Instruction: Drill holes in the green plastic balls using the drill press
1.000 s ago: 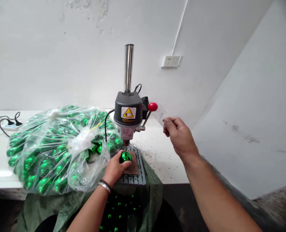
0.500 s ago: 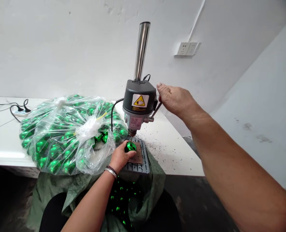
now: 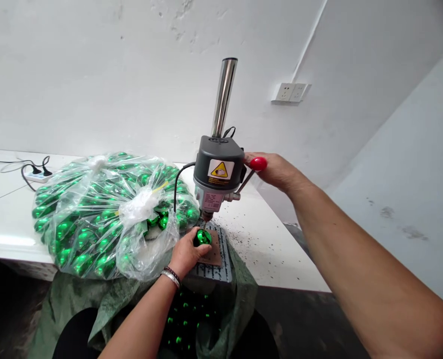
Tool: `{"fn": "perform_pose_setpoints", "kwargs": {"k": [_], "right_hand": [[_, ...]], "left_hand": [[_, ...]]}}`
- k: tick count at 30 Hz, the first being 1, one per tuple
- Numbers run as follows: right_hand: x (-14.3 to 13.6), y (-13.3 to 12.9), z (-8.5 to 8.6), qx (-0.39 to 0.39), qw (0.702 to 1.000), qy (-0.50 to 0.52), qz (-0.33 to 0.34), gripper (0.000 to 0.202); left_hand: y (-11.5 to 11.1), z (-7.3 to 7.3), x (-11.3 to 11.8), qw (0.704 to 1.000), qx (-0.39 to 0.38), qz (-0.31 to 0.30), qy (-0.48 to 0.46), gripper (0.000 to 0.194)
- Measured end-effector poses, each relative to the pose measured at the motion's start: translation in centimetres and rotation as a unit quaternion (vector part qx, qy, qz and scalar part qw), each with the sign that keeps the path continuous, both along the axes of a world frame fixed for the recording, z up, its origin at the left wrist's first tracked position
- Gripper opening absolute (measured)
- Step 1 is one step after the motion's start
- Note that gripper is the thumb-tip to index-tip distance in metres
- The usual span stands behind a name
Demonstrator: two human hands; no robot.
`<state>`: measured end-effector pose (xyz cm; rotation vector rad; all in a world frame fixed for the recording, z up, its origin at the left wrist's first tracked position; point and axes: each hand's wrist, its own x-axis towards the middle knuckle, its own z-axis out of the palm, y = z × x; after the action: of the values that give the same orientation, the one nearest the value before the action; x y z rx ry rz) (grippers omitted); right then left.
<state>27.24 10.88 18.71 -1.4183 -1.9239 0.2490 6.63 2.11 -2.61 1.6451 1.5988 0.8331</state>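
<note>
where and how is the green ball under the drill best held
Likely the green ball is best gripped around its curved sides, coming from the left as the left hand does: the drill chuck hangs above, so the top should be kept clear.

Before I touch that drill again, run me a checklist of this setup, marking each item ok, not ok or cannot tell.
1. Work held: ok. The left hand has its thumb and fingers around the green ball.
2. Work placed under the drill press: ok. The ball is below the chuck, over the brown board.
3. Bit clear of the ball: cannot tell. The gap is too small to judge.
4. Right hand gripping the red knob: cannot tell. It is behind the knob, fingers mostly hidden.
5. Left wrist bare: not ok. It wears dark beads and a silver bracelet.
6. Table swept: not ok. Dark specks are scattered across it.
</note>
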Motion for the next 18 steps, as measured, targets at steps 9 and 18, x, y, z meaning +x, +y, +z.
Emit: {"fn": "perform_pose_setpoints", "kwargs": {"k": [9,18], "right_hand": [[-0.5,0.6,-1.3,0.08,0.989,-0.116,0.042,0.047],[-0.3,1.6,-1.7,0.079,0.991,-0.108,0.023,0.045]], "left_hand": [[-0.1,0.0,0.0,1.0,0.008,0.006,-0.019,0.053],[0.1,-0.3,0.0,1.0,0.012,0.012,-0.023,0.053]]}}
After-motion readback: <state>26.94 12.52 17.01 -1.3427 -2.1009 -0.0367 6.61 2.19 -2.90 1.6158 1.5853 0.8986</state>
